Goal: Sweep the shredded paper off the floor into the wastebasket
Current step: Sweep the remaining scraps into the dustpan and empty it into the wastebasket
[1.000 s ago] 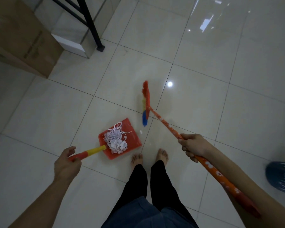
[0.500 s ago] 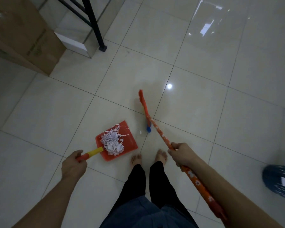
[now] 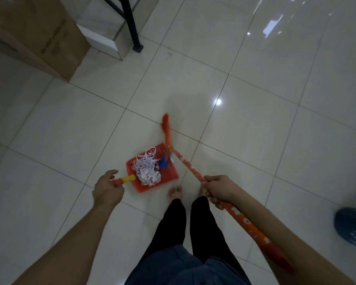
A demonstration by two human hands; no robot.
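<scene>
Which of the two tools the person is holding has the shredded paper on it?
The dustpan held by the left hand; the broom carries none.

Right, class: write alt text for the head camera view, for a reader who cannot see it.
A person's left hand holds a red dustpan heaped with shredded paper, while the right hand sweeps an orange broom against its edge on a glossy tiled floor. A cardboard box stands upper left.
</scene>
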